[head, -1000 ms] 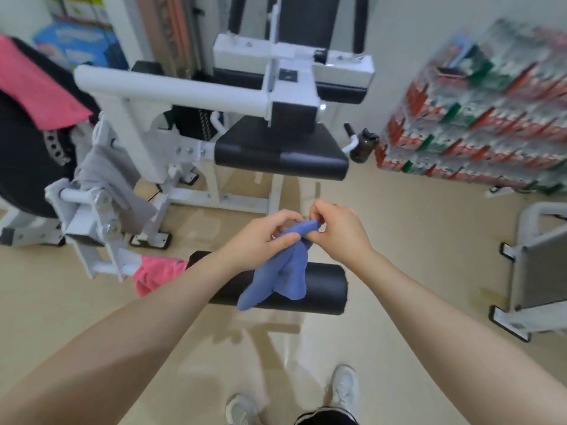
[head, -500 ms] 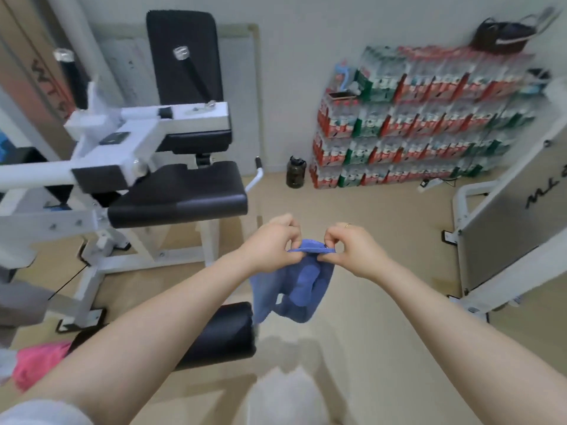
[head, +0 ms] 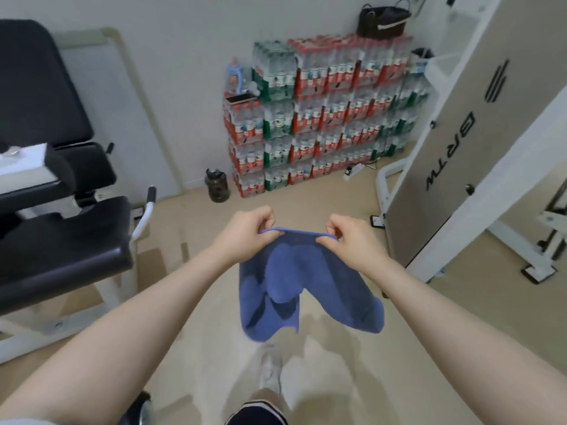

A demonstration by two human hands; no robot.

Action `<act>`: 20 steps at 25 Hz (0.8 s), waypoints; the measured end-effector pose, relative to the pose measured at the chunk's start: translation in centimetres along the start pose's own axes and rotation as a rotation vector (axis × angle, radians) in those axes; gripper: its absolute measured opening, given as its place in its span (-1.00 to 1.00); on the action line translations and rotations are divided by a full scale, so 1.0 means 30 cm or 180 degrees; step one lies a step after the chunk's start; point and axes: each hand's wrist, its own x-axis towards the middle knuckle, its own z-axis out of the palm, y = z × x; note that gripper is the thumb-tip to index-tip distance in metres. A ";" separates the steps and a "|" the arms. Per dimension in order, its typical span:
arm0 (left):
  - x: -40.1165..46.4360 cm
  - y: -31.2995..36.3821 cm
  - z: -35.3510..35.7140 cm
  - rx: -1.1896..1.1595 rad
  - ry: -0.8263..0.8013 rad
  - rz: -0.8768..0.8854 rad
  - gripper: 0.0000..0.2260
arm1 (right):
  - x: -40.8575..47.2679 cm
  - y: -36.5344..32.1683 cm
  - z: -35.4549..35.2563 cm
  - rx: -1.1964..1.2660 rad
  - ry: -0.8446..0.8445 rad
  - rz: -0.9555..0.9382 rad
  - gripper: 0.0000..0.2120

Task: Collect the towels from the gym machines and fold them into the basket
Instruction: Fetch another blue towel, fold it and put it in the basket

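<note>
Between both hands, blue towel (top edge), fingers pinching

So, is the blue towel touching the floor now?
Apart. The head view shows the blue towel hanging from both hands, left hand and right hand, its lower edge clearly above the floor.

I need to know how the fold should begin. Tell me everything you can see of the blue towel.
The blue towel looks like soft terry cloth with a stitched hem. It hangs in the air in front of the person, above the floor. The left hand and the right hand each pinch its top edge, stretched between them. Below, it sags in loose folds, two lower corners drooping. Only the hands touch it.
</note>
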 end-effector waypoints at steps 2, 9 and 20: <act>0.165 -0.017 0.017 0.0265 0.0012 0.0162 -0.63 | 0.124 0.081 -0.036 -0.0021 0.0027 0.0231 -0.65; 0.931 -0.063 0.028 -0.0031 0.0210 0.0149 -0.68 | 0.779 0.291 -0.203 0.0807 0.0249 0.0622 -0.79; 1.927 0.029 0.124 -0.1020 -0.0422 0.0417 -0.76 | 1.700 0.578 -0.430 0.1025 0.0067 0.0099 -0.84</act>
